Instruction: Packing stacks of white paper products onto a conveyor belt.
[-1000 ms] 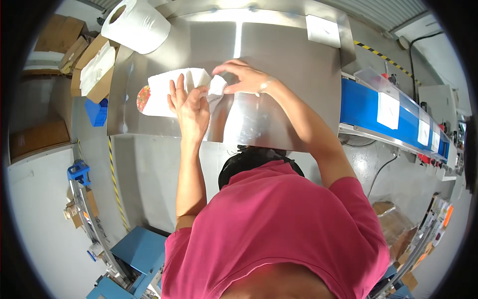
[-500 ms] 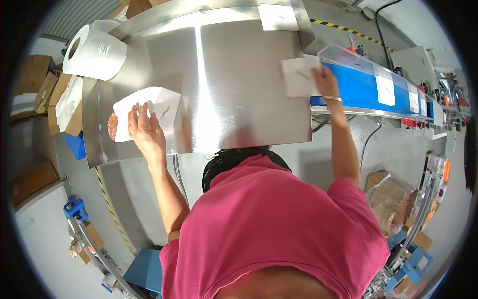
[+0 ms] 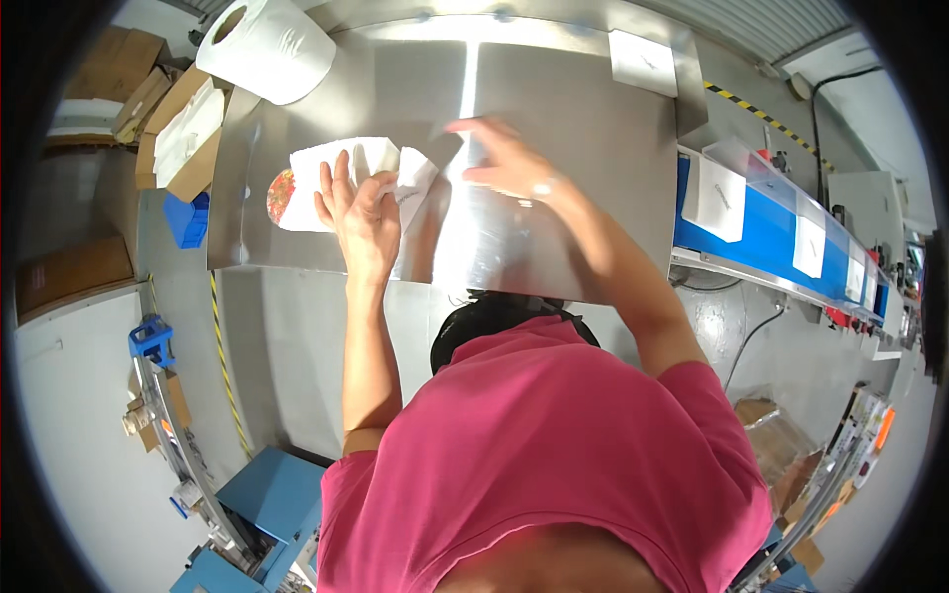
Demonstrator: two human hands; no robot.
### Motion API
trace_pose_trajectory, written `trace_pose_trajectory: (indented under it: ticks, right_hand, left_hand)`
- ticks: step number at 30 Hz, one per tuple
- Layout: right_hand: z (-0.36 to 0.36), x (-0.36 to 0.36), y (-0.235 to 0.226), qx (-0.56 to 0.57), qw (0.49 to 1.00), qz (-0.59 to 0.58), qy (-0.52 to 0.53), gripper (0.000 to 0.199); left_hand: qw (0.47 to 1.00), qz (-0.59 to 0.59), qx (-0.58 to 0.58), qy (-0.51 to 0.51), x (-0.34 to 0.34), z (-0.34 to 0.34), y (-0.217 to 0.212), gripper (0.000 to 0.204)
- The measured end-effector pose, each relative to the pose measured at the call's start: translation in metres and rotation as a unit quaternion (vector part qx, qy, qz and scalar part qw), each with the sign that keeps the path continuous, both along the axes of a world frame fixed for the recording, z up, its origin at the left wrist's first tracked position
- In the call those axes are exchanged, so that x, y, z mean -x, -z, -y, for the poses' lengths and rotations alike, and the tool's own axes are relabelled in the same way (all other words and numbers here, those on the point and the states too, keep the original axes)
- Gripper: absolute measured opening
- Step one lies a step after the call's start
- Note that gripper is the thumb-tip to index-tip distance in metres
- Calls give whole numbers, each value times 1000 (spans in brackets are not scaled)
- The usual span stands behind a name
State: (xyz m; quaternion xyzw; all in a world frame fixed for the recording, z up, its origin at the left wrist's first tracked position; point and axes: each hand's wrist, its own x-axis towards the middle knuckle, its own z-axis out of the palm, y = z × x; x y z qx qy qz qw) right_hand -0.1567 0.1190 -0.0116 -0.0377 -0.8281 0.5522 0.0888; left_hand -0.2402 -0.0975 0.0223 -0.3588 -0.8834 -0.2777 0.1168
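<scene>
On the steel table, my left hand [image 3: 364,212] lies over a pile of white paper packets [image 3: 314,163]. Its thumb and a bent finger close on their right part, while other fingers stretch across the top. A packet edge with dark print sticks out beyond the thumb. From under the pile's left end shows a rounded red-and-yellow patterned piece [image 3: 281,198]; the rest of it is covered. My right hand [image 3: 504,163] hovers to the right of the pile, fingers apart, nothing in them, slightly blurred.
A large white roll [image 3: 282,54] stands at the table's far left corner. One white packet [image 3: 643,64] lies at the far right corner. To the right, a blue conveyor belt [image 3: 761,252] with a clear guard carries several white packets [image 3: 717,198]. An opened cardboard box [image 3: 183,138] is left of the table.
My right hand has left the belt's end, where it held a white packet, and come left to the pile, now bare. My left thumb has closed in. Packets on the belt have come nearer.
</scene>
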Motion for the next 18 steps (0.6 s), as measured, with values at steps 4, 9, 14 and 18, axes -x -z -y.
trace_pose_trajectory:
  ticks: [4, 9, 14, 18]
  right_hand:
    - [19, 49, 16, -81, 994, -1, -73, 55]
    - [3, 8, 9, 77, 989, 123, -28, 57]
    - [-32, -71, 78, -57, 952, 70, 292, 59]
    - [-87, -150, 60, -55, 907, 150, 390, 55]
  left_hand:
    - [1000, 16, 4, 15, 1, -4, -7, 24]
    - [999, -34, 4, -24, 20, 14, 6, 26]
    - [994, -97, -7, -41, 29, 12, 10, 40]
    - [994, -102, 31, -20, 25, 19, 6, 41]
